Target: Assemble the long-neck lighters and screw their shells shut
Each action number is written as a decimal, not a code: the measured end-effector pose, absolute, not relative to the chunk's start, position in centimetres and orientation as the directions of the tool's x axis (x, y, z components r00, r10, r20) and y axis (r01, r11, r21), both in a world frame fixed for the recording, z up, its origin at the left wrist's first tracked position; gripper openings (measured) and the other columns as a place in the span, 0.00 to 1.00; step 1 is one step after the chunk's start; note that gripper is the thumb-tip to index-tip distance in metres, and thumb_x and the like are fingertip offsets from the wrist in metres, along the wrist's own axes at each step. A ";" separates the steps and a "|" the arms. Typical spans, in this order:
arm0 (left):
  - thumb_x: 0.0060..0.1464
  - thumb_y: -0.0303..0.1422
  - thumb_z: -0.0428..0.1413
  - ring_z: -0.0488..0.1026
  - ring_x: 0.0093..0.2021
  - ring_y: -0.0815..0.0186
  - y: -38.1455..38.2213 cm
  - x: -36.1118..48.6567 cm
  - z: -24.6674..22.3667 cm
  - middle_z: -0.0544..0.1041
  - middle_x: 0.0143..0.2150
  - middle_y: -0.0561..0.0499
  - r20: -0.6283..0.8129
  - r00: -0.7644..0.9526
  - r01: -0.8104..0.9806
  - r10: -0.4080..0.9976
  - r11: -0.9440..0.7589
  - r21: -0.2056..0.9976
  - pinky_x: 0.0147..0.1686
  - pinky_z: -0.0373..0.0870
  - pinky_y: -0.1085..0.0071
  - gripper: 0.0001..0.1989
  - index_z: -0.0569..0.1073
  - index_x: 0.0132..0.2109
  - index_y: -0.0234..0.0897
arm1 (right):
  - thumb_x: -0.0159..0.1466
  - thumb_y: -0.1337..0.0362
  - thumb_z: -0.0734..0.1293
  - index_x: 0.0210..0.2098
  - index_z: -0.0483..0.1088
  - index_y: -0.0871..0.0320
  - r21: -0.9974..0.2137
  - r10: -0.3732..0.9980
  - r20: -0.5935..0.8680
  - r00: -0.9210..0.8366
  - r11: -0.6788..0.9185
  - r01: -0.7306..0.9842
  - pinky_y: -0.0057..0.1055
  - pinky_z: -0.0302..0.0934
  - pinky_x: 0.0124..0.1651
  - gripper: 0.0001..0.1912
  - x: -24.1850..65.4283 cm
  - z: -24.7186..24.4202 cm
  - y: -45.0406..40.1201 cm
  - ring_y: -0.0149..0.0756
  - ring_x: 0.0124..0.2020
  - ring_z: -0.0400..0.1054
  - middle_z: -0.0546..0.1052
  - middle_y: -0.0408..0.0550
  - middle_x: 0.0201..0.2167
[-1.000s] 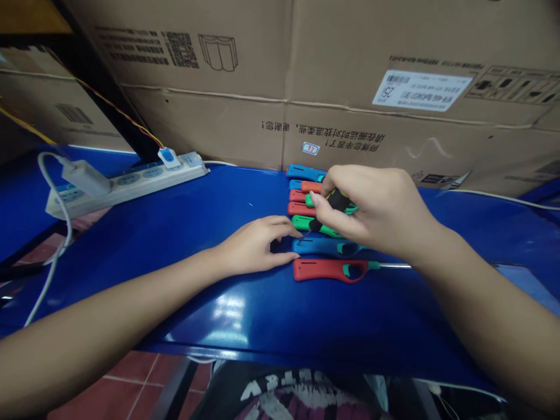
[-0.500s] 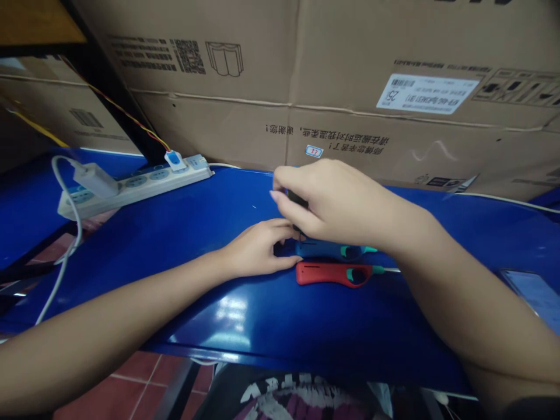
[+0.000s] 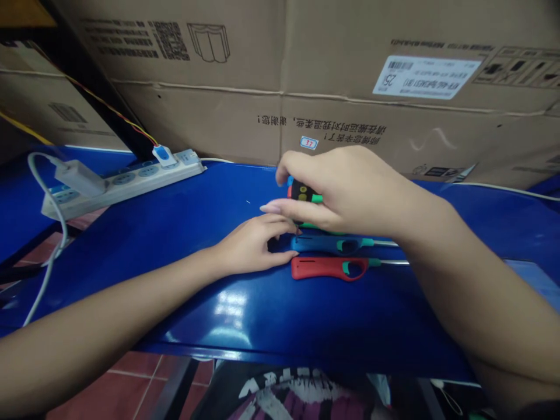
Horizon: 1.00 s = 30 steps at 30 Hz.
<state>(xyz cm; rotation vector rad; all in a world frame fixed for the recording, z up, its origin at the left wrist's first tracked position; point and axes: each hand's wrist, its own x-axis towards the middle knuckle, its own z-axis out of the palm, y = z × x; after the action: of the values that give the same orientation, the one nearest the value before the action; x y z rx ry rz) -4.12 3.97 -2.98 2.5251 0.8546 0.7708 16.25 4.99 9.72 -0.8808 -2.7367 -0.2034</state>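
Observation:
My right hand grips a dark screwdriver, its handle marked with yellow spots, between thumb and fingers. Its thin shaft points down to the butt end of a blue long-necked lighter lying on the table. My left hand rests at that same end, fingers on the far side and thumb on the near side, steadying the lighter. Parallel and closer to me lies a red lighter with a green trigger and metal neck. Green, red and blue parts show behind my right hand, mostly hidden by it.
A large cardboard box stands along the back of the blue table. On the left lies a white power strip with a charger and cables. A phone is partly hidden beside my right forearm.
The view has shifted slightly. My right hand has turned and its grip loosened, showing more of the screwdriver handle and the coloured parts behind. My left hand stays at the blue lighter.

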 end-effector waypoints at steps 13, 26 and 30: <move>0.63 0.36 0.60 0.78 0.50 0.58 4.1 -4.0 -3.0 0.81 0.47 0.45 0.409 0.701 0.385 0.584 -0.793 0.473 0.51 0.76 0.62 0.12 0.76 0.52 0.37 | 0.70 0.57 0.58 0.48 0.73 0.58 0.048 0.547 0.253 -0.798 0.817 0.575 0.35 0.55 0.36 0.17 16.5 10.2 4.5 0.40 0.37 0.72 0.80 0.50 0.39; 0.65 0.36 0.59 0.77 0.55 0.56 4.2 -4.2 -3.1 0.80 0.53 0.45 0.392 0.720 0.384 0.572 -0.799 0.463 0.55 0.74 0.60 0.14 0.75 0.55 0.39 | 0.69 0.57 0.59 0.45 0.74 0.56 0.073 0.550 0.263 -0.793 0.808 0.585 0.34 0.51 0.31 0.16 16.7 10.4 4.3 0.38 0.30 0.69 0.79 0.47 0.32; 0.64 0.36 0.60 0.78 0.50 0.58 4.1 -4.2 -3.0 0.81 0.50 0.45 0.393 0.717 0.390 0.575 -0.799 0.457 0.51 0.75 0.62 0.14 0.75 0.55 0.38 | 0.69 0.56 0.59 0.44 0.75 0.56 0.051 0.565 0.264 -0.782 0.801 0.597 0.34 0.53 0.33 0.16 16.8 10.4 4.4 0.39 0.33 0.71 0.79 0.48 0.32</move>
<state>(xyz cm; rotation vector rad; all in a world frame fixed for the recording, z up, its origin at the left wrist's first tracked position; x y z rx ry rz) -4.21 4.09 -3.03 2.5812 0.7518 0.7560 16.84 4.39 10.41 -0.9022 -2.7536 -0.1935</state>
